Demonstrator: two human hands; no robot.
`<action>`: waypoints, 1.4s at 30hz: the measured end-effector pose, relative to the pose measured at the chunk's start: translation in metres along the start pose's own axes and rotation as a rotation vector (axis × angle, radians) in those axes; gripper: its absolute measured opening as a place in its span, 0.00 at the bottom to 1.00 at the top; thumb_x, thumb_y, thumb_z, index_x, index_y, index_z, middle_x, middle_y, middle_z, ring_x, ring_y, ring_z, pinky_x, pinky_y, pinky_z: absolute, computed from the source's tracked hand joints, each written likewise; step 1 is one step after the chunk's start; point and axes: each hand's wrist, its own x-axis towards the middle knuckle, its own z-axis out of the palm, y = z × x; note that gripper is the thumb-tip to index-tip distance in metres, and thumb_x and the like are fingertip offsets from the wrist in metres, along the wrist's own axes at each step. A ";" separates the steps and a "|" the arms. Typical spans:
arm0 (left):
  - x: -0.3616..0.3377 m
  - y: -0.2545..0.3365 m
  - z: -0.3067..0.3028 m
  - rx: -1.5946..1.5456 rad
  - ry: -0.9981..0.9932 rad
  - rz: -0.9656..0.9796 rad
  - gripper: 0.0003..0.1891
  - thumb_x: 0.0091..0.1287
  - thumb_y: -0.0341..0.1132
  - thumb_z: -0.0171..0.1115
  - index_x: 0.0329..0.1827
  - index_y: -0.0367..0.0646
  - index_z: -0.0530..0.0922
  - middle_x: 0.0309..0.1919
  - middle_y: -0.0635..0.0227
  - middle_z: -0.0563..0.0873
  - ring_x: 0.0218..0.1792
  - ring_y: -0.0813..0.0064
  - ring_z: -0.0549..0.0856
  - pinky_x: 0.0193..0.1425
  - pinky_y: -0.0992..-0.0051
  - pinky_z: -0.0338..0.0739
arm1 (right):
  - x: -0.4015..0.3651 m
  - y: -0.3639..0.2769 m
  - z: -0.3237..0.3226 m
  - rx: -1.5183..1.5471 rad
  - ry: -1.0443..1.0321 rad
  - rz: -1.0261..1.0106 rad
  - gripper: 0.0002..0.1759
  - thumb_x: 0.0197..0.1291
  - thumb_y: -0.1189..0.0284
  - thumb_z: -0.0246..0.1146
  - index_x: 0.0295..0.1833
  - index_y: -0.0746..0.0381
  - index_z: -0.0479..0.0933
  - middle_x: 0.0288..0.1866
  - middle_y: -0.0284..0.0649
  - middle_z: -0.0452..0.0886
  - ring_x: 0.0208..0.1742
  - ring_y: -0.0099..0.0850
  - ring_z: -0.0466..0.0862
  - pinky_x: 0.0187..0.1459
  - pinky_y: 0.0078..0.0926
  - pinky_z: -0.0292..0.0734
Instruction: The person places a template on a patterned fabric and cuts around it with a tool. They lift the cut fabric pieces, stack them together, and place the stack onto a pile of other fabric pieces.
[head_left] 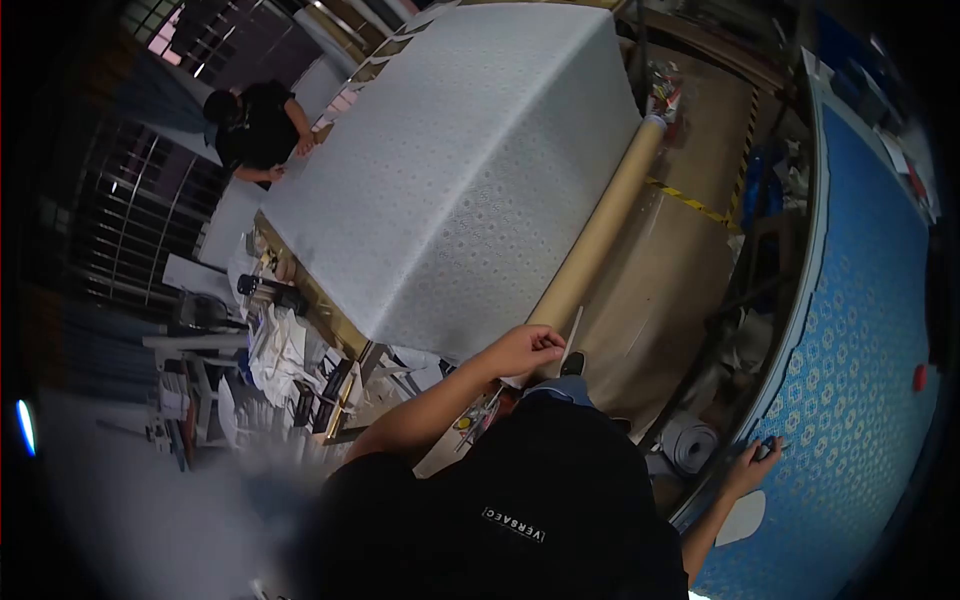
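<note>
The right hand (pixel 748 470) is closed narrowly around a small dark tool (pixel 768 450), low over a blue cloth-like sheet with a pale geometric pattern (pixel 850 330). This sheet lies along the table on the person's right; a flat, pale, rounded piece (pixel 741 517) rests on it beside the right forearm. The left hand (pixel 522 352) is curled, thumb and fingers close together, near the lower end of a long tan roll (pixel 600 240). A thin, straight, pale strip (pixel 574 332) runs past its fingertips; whether they pinch it, I cannot tell.

The small tool looks light and rigid, best held by its body between thumb and fingers; its exact shape is too small to make out. The strip seems light and slim, likely to bend or snap if pressed sideways, so a pinch near one end would suit it. The blue sheet looks thin, broad and soft, apt to crease or slide, and is better gripped at an edge with two hands. The roll looks heavy and stiff, calling for support at both ends.

Beyond, silvery-white patterned fabric (pixel 420 180) drapes over another large table, with a co-worker (pixel 258 130) at its far left side.
</note>
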 end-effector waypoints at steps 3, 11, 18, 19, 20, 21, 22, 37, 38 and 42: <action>-0.004 -0.003 -0.066 0.213 0.302 0.088 0.16 0.71 0.37 0.70 0.57 0.36 0.82 0.47 0.61 0.89 0.49 0.72 0.88 0.57 0.71 0.82 | 0.012 0.007 0.016 -0.171 -0.010 0.067 0.27 0.79 0.67 0.57 0.76 0.66 0.64 0.74 0.59 0.71 0.67 0.50 0.79 0.61 0.45 0.80; -0.018 -0.043 -0.215 0.556 0.938 0.010 0.34 0.67 0.44 0.72 0.72 0.37 0.72 0.63 0.49 0.82 0.65 0.51 0.82 0.70 0.59 0.75 | 0.015 -0.016 0.033 -0.689 0.132 0.091 0.28 0.77 0.64 0.57 0.75 0.67 0.66 0.66 0.62 0.76 0.55 0.58 0.83 0.53 0.49 0.80; -0.020 -0.096 -0.281 0.837 1.265 -0.294 0.41 0.71 0.55 0.64 0.80 0.40 0.63 0.77 0.40 0.66 0.80 0.39 0.61 0.81 0.35 0.50 | 0.025 0.006 0.036 -0.729 0.175 0.126 0.27 0.81 0.60 0.53 0.74 0.67 0.66 0.61 0.61 0.79 0.52 0.56 0.84 0.49 0.52 0.80; -0.020 -0.116 -0.276 0.828 1.250 -0.316 0.41 0.71 0.55 0.64 0.80 0.40 0.63 0.77 0.40 0.66 0.80 0.39 0.61 0.81 0.35 0.50 | 0.025 0.000 0.028 -0.787 0.164 0.122 0.26 0.81 0.61 0.52 0.73 0.67 0.67 0.61 0.61 0.79 0.52 0.55 0.85 0.49 0.52 0.80; -0.017 -0.134 -0.276 0.886 1.277 -0.302 0.41 0.72 0.57 0.62 0.81 0.41 0.63 0.78 0.40 0.64 0.81 0.38 0.58 0.80 0.33 0.49 | 0.025 -0.003 0.030 -0.793 0.160 0.114 0.26 0.81 0.61 0.52 0.73 0.67 0.67 0.61 0.61 0.79 0.52 0.55 0.85 0.49 0.52 0.80; -0.015 -0.137 -0.280 0.946 1.318 -0.282 0.41 0.73 0.59 0.59 0.81 0.41 0.63 0.80 0.40 0.61 0.82 0.37 0.55 0.80 0.31 0.48 | 0.026 -0.003 0.036 -0.754 0.211 0.179 0.27 0.81 0.58 0.51 0.74 0.66 0.66 0.61 0.58 0.80 0.51 0.54 0.85 0.47 0.52 0.80; -0.013 -0.141 -0.281 0.940 1.329 -0.288 0.41 0.73 0.59 0.59 0.81 0.41 0.63 0.80 0.40 0.61 0.82 0.37 0.55 0.80 0.31 0.48 | 0.027 -0.003 0.038 -0.718 0.260 0.244 0.29 0.80 0.56 0.51 0.74 0.65 0.66 0.61 0.55 0.80 0.49 0.53 0.85 0.44 0.52 0.81; -0.014 -0.123 -0.269 0.881 1.383 -0.287 0.37 0.72 0.56 0.59 0.78 0.43 0.69 0.80 0.43 0.63 0.81 0.38 0.57 0.82 0.38 0.51 | 0.127 0.008 0.111 -0.868 0.128 0.045 0.26 0.78 0.60 0.54 0.71 0.67 0.70 0.61 0.58 0.80 0.51 0.55 0.84 0.49 0.53 0.79; -0.014 -0.124 -0.268 0.897 1.385 -0.293 0.36 0.72 0.55 0.60 0.77 0.43 0.69 0.79 0.44 0.64 0.81 0.38 0.58 0.82 0.39 0.52 | 0.130 0.002 0.120 -0.858 0.120 0.031 0.26 0.77 0.60 0.54 0.71 0.68 0.70 0.61 0.58 0.80 0.51 0.55 0.84 0.49 0.53 0.79; -0.011 -0.123 -0.272 0.916 1.405 -0.301 0.33 0.73 0.52 0.60 0.77 0.43 0.70 0.78 0.45 0.65 0.80 0.38 0.60 0.81 0.39 0.54 | 0.141 -0.038 0.179 -0.795 0.100 -0.015 0.26 0.77 0.61 0.54 0.70 0.68 0.70 0.61 0.58 0.80 0.52 0.56 0.84 0.50 0.52 0.79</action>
